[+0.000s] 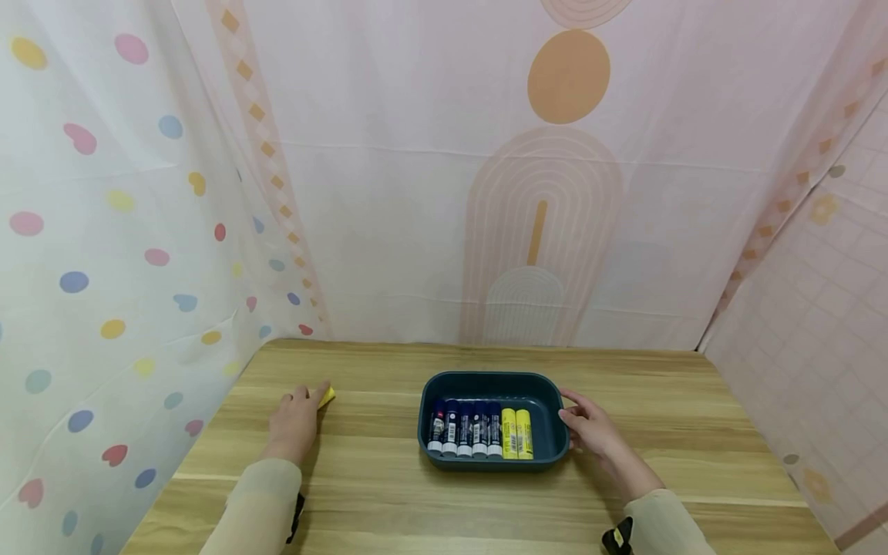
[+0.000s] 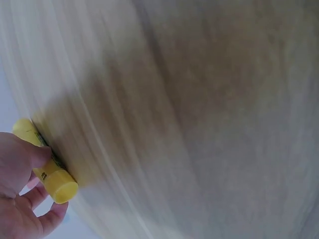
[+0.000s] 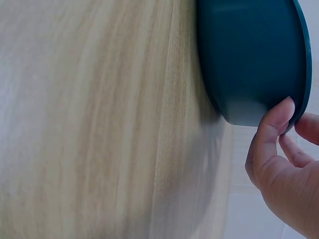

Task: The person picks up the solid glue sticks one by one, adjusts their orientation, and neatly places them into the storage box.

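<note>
On the left of the table, my left hand (image 1: 294, 420) holds a yellow glue stick (image 2: 48, 167) between thumb and fingers; it lies low, close over the wood. Only one end of that stick shows past the hand in the head view. My right hand (image 1: 593, 432) pinches the right rim of a dark teal plastic box (image 1: 489, 464), thumb and fingers on either side of the wall. Inside the box, several dark blue glue sticks (image 1: 465, 424) with white ends lie side by side from the left wall. Two yellow glue sticks (image 1: 516, 435) lie beside them on the right.
The wood-grain table (image 1: 388, 509) extends under both hands and the box. A patterned curtain (image 1: 388, 231) hangs along its back edge, with more fabric (image 1: 139, 293) on the left and right sides. Dark bands (image 1: 617, 536) are strapped at both wrists.
</note>
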